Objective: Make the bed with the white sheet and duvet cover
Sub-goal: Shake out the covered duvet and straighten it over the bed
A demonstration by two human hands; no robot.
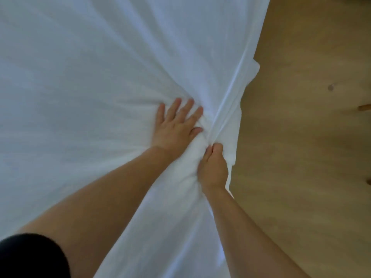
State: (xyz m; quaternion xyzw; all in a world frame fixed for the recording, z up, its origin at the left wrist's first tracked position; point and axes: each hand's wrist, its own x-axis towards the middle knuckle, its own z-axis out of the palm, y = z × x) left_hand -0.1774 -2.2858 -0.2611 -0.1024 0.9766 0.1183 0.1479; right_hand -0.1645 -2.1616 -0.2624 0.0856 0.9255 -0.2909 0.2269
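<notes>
A white sheet (84, 73) covers the bed and fills most of the view. Near the bed's right corner it is gathered into folds that radiate outward. My left hand (176, 125) lies flat on the sheet, fingers straight and spread, pressing down beside the bunched cloth. My right hand (213, 165) grips a bunch of the sheet at the corner, with its fingers curled round the cloth. A taut fold runs up and to the right from that grip. The mattress underneath is hidden.
Light wooden floor (301, 157) runs along the right side of the bed. A small round mark (331, 87) lies on the floor, and a wooden piece (364, 107) pokes in at the right edge.
</notes>
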